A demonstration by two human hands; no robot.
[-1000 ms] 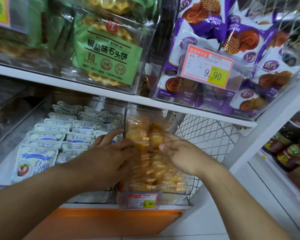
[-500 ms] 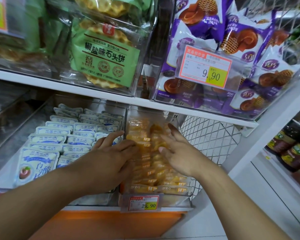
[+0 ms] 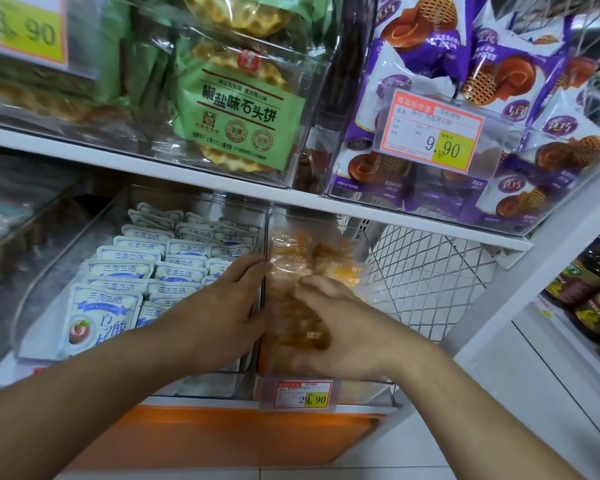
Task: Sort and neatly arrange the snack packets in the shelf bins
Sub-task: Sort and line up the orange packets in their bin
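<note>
I see the white shelf (image 3: pixel 222 197) first, carrying clear plastic bins on two levels. Above sit green waffle-biscuit packs (image 3: pixel 238 112) and purple packets (image 3: pixel 520 81). Below, the left bin (image 3: pixel 84 237) holds white-and-blue packets (image 3: pixel 132 268) standing in neat rows, and the narrow bin (image 3: pixel 274 220) just beside it holds the orange snack packets (image 3: pixel 302 251) (rather blurred). My left hand (image 3: pixel 222 306) lies open, fingers straight, along the wall between the two bins. My right hand (image 3: pixel 340 327) is over the orange packets with fingers curled; whether it grips one I cannot tell. A 29.90 price tag (image 3: pixel 303 396) hangs below.
</note>
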